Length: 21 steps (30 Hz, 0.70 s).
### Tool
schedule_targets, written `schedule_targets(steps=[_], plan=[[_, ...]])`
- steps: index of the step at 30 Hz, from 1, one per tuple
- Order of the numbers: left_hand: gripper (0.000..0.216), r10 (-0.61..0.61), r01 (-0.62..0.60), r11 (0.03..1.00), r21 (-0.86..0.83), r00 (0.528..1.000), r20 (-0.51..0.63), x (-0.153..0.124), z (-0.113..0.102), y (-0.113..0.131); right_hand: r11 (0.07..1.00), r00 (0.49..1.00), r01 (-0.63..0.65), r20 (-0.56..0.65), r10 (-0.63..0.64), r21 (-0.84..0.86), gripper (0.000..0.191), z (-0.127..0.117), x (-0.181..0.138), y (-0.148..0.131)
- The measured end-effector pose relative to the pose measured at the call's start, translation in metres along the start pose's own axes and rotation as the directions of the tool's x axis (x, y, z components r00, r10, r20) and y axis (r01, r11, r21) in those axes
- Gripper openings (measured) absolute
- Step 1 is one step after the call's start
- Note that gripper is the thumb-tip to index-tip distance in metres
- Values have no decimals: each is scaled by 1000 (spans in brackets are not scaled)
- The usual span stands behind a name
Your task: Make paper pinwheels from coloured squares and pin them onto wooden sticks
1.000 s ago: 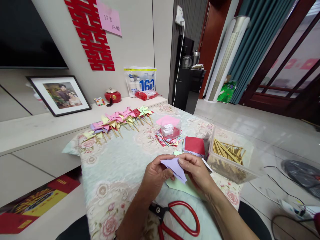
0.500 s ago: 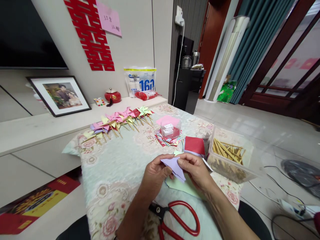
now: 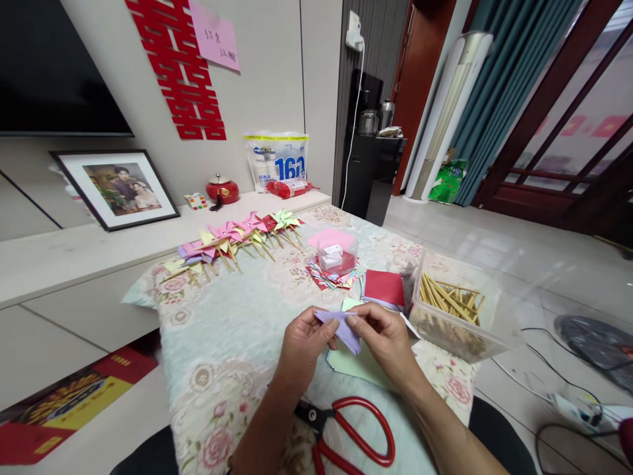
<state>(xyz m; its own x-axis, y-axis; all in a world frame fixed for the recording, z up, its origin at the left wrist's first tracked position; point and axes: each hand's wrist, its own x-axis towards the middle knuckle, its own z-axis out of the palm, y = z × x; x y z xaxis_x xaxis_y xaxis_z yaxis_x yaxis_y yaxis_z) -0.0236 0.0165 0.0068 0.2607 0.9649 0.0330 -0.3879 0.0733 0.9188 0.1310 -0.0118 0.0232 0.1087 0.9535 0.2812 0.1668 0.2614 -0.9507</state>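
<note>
A purple sheet of paper [image 3: 346,333], folded into a triangle, is pinched between both hands above the table. My left hand [image 3: 307,340] grips its left side, thumb on top. On its right side, my right hand [image 3: 383,333] presses with thumb and fingers. Under the hands lies a stack of light green paper [image 3: 363,368], partly hidden. Red-handled scissors [image 3: 356,429] rest just below, close to my forearms. Beyond the hands sits a pile of red paper squares [image 3: 384,287].
A clear plastic box [image 3: 465,340] of yellow sticks [image 3: 445,300] stands at the right table edge. Finished paper pinwheels [image 3: 237,234] lie in a row along the back left. A small clear tub [image 3: 337,256] sits on patterned paper [image 3: 329,280] mid-table.
Both thumbs have moved closer together along the top of the purple paper, and the folded paper has tilted slightly. The other things have stayed in place.
</note>
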Motion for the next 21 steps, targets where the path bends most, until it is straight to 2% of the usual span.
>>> schedule_targets(steps=[7,12,16,21], plan=[[21,33,-33,999,4,997,-66,2,-1,-2,994,1000,17,23,-15,-104,19,1,-2,-2],[26,-24,24,1000,-6,999,-27,2,3,-5,976,997,73,3,-74,-207,22,0,-2,-5],[24,-21,22,1000,5,999,-38,2,3,-8,981,998,61,30,-57,-182,18,2,-4,-6],[26,-55,45,992,-117,995,-88,1,2,-4,958,995,79,83,-58,-274,23,4,-3,-3]])
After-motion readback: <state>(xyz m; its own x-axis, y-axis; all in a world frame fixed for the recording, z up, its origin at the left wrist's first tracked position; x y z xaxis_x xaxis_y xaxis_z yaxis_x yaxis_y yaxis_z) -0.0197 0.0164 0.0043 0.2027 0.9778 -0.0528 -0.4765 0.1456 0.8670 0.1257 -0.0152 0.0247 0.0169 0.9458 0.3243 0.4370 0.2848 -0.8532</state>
